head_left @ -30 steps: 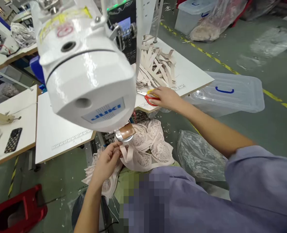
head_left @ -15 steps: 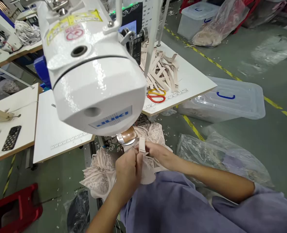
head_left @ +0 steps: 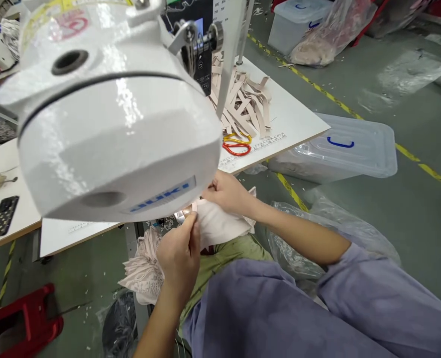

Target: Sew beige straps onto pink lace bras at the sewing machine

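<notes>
A beige bra [head_left: 218, 223] stretches between my two hands, just under the front of the white sewing machine head [head_left: 123, 139]. My left hand [head_left: 179, 251] is closed, thumb and finger pinching the bra's edge close to the machine's metal plate [head_left: 183, 214]. Farther up and to the right, my right hand [head_left: 230, 194] is closed on the bra's upper part, its fingertips partly hidden by the machine head. The needle area is out of sight behind the head. A bunch of beige lace [head_left: 144, 271] hangs left of my left hand.
A pile of beige straps [head_left: 246, 102] and red-and-yellow-handled scissors [head_left: 237, 144] lie on the white tabletop [head_left: 295, 117]. A lidded clear box [head_left: 370, 144] stands on the floor at right. At left are a phone [head_left: 3, 217] and a red stool [head_left: 26, 318].
Both hands have moved up toward the machine, the right one farther, and they are farther apart. The bra now spreads between them. The machine head looms larger as the view shifts.
</notes>
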